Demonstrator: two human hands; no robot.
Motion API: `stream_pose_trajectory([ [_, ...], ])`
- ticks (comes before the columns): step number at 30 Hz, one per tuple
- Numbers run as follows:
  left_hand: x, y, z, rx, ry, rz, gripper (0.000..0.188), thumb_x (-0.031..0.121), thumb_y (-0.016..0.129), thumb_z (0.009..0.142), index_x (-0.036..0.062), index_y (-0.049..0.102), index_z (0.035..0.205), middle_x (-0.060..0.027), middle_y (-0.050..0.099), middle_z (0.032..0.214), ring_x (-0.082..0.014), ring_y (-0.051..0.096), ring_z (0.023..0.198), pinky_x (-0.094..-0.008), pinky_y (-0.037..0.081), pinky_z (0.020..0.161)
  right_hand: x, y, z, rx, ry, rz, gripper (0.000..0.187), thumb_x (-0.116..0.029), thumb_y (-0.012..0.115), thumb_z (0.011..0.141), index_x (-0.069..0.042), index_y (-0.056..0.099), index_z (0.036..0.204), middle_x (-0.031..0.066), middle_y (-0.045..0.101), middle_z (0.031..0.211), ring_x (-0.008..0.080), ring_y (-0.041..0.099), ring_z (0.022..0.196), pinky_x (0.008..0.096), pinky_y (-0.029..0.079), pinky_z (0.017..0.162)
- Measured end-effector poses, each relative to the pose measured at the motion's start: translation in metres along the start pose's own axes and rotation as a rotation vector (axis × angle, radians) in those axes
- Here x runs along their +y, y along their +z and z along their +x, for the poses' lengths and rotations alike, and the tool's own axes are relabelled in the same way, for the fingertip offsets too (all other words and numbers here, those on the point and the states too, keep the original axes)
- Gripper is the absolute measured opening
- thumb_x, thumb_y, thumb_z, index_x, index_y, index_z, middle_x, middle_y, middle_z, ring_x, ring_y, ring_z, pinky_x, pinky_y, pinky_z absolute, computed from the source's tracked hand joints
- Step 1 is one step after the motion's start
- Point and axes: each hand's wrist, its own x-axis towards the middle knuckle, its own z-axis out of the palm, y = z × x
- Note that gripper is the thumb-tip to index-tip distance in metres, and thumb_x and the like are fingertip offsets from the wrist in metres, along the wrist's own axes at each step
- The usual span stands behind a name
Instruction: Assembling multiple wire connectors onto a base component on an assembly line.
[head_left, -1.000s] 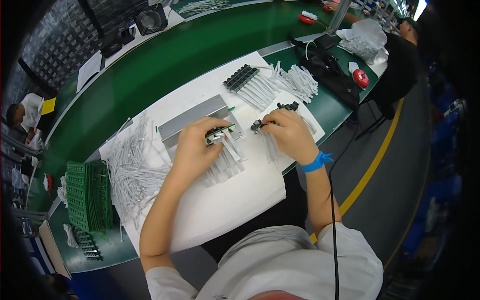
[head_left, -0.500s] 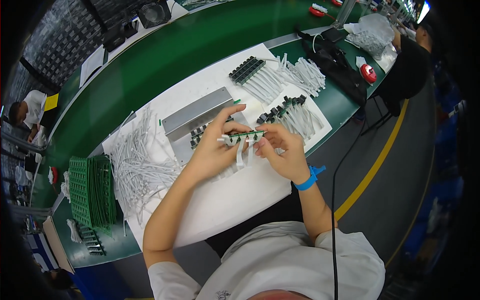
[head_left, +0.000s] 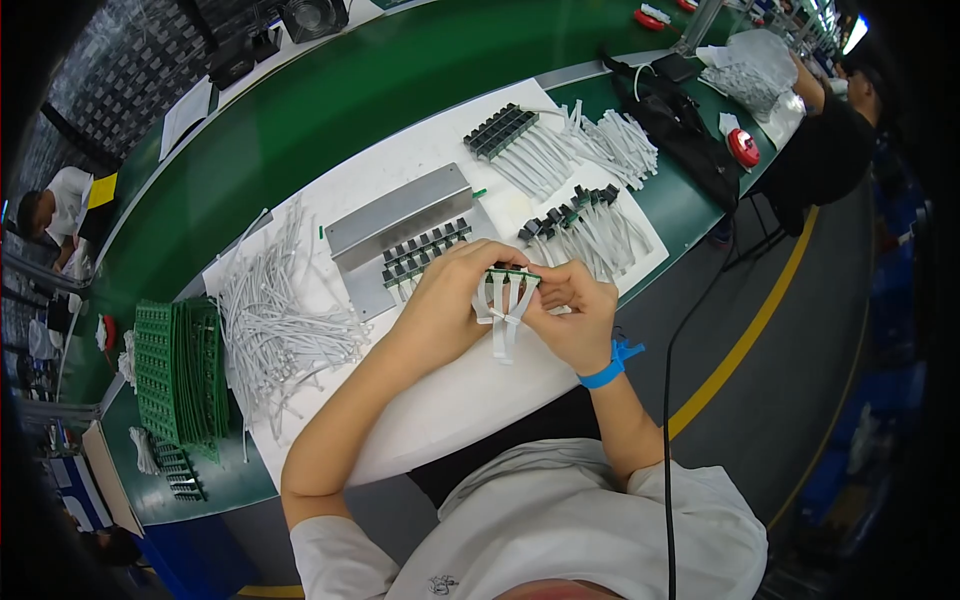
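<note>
Between both hands I hold a small green circuit board strip (head_left: pixel 513 275), with white flat cables (head_left: pixel 501 322) hanging from its near side. My left hand (head_left: pixel 445 305) has its fingers closed on the strip's left end. My right hand (head_left: pixel 575 312) pinches the other end, a blue band (head_left: pixel 613 365) round its wrist. Just beyond my left hand, a grey metal bracket (head_left: pixel 400 212) lies on the white sheet. Rows of black connectors with boards (head_left: pixel 425 250) rest against its near side, partly hidden by that hand.
Loose white cables (head_left: pixel 285 320) cover the sheet's left part, beside a stack of green panels (head_left: pixel 175 375). Finished-looking boards with cables (head_left: pixel 500 132) and another group (head_left: pixel 575 218) lie to the right. A black bag (head_left: pixel 672 125) is farther right. A black cord (head_left: pixel 668 420) hangs nearby.
The board has turned in my hands, so its cables now hang down toward me. My left fingers have folded in from a spread pose, uncovering more of the connector rows.
</note>
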Motion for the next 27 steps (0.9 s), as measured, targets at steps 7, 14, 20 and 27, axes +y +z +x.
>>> stream_pose_trajectory([
  [7,-0.007,0.005,-0.003,0.126,-0.059,0.058,0.04,-0.004,0.074,0.071,0.0003,0.066,0.111,-0.0173,0.069,0.102,-0.0354,0.068,0.094,-0.037,0.053,0.083,-0.004,0.005,-0.003,0.01,-0.089,-0.07,0.018,0.002,0.075,0.082,0.003,0.068,0.098,0.0108,0.073,0.076,0.018,0.076,0.071,0.0269,0.06,0.064],
  [14,-0.011,-0.012,-0.002,0.207,-0.182,0.04,0.057,-0.011,0.066,0.071,0.0037,0.056,0.126,-0.0188,0.066,0.104,-0.035,0.065,0.103,-0.0371,0.05,0.088,0.0,-0.038,0.035,-0.04,-0.176,-0.232,0.023,0.006,0.071,0.079,-0.003,0.073,0.101,0.0061,0.061,0.081,0.0149,0.057,0.062,0.0278,0.049,0.058],
  [20,-0.018,-0.015,-0.001,0.215,-0.078,0.085,0.051,-0.009,0.062,0.077,0.0034,0.062,0.127,-0.0155,0.066,0.099,-0.0293,0.068,0.096,-0.03,0.05,0.083,0.005,-0.059,0.058,-0.132,-0.4,-0.428,0.021,0.008,0.069,0.082,-0.001,0.071,0.101,0.011,0.062,0.098,0.0246,0.064,0.08,0.0317,0.053,0.07],
  [27,-0.013,-0.018,-0.001,0.074,-0.163,0.092,0.042,-0.002,0.063,0.087,0.0056,0.063,0.129,-0.0151,0.069,0.107,-0.0284,0.067,0.092,-0.0326,0.052,0.083,0.011,-0.053,0.062,-0.238,-0.385,-0.459,0.025,0.012,0.064,0.084,-0.001,0.071,0.104,0.0117,0.064,0.1,0.026,0.065,0.088,0.0328,0.053,0.074],
])
